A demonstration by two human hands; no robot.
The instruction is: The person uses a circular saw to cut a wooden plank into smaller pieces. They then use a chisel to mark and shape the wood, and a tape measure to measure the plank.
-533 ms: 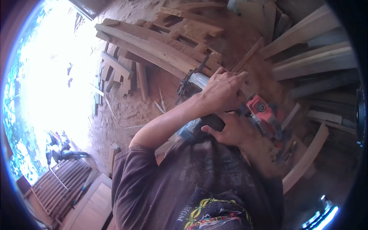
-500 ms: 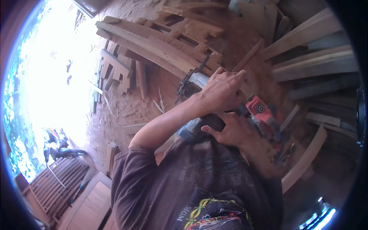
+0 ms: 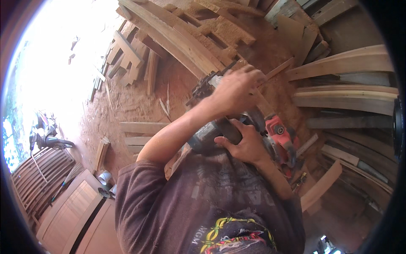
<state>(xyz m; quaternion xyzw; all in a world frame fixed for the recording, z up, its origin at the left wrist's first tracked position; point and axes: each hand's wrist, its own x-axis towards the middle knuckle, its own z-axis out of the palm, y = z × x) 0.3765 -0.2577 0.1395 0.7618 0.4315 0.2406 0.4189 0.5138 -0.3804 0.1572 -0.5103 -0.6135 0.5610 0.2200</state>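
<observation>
A teal-grey and black power tool (image 3: 204, 136) sits close against my shirt, at the near end of the long wooden beams (image 3: 182, 40). My right hand (image 3: 248, 146) is closed around its dark handle, with the thumb lying across the near side. Crossing in front of my body, my left arm reaches over the tool. My left hand (image 3: 239, 91) is curled above its far side, slightly blurred, and what its fingers hold is hidden. Dark metal parts (image 3: 203, 89) of the tool stick out beside my left wrist. A red power tool (image 3: 279, 130) stands just right of my right hand.
Sawdust-covered notched boards (image 3: 211, 34) lie beyond the beams. Curved planks (image 3: 342, 99) are stacked at right. Offcuts (image 3: 127, 57) lie on the dirt floor at left. Wooden panels (image 3: 69, 207), a slatted rack (image 3: 40, 182) and a motorbike (image 3: 46, 133) are at lower left.
The view has shifted, bringing more of the floor and panels at lower left into sight. My left hand has moved slightly over the tool; my right hand stays on the handle.
</observation>
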